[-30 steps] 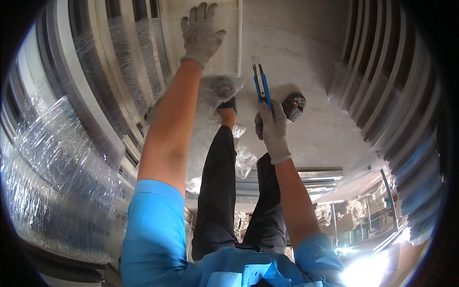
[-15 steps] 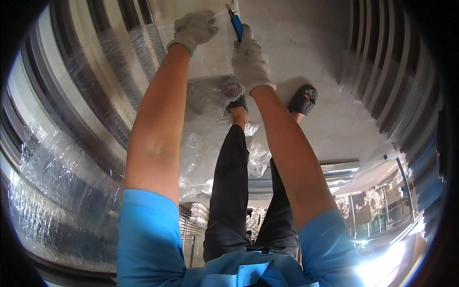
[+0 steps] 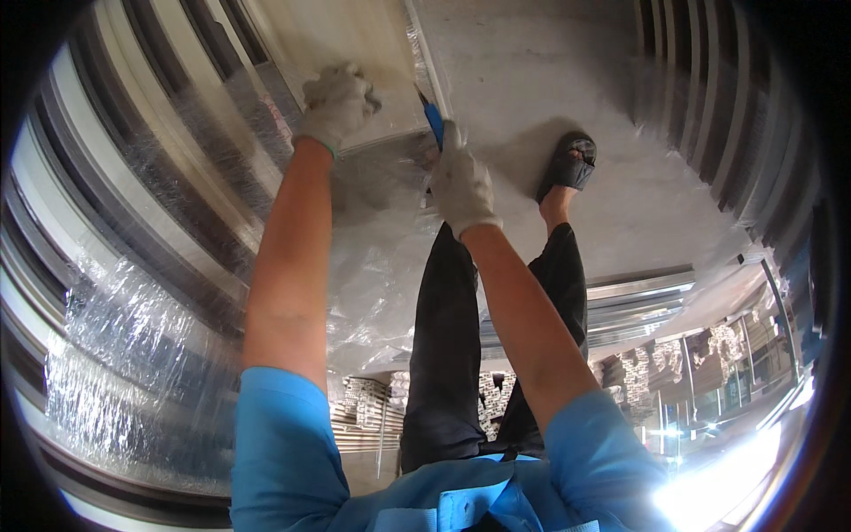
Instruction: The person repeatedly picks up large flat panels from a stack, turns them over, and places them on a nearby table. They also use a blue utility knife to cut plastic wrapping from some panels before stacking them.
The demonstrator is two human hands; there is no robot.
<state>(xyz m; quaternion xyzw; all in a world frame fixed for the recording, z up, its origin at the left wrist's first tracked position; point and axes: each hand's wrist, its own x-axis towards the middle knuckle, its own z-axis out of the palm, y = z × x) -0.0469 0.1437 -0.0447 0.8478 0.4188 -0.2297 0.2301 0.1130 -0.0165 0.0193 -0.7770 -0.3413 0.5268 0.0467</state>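
My right hand [image 3: 463, 182], in a white work glove, grips a blue utility knife [image 3: 433, 122]. The knife's dark tip points away from me, at the edge of a flat pale panel [image 3: 372, 40] with clear film over it. To the left, my left hand [image 3: 337, 105], also gloved, is over the panel with its fingers curled closed. Whatever those fingers may hold cannot be made out. Loose clear plastic film [image 3: 377, 239] lies crumpled nearer to me, below both hands, and covers part of one foot.
Long light and dark profiles [image 3: 133, 97], partly wrapped in shiny film [image 3: 133, 372], line the left side. More profiles [image 3: 700, 80] stand at the right. Grey floor [image 3: 550, 71] lies between. My right foot wears a black sandal [image 3: 570, 164]. Stacked bundles [image 3: 368, 403] appear low in view.
Both hands have come nearer to me, the right one drawing the knife back along the panel's edge. The left hand stays closed. My head view has shifted slightly.
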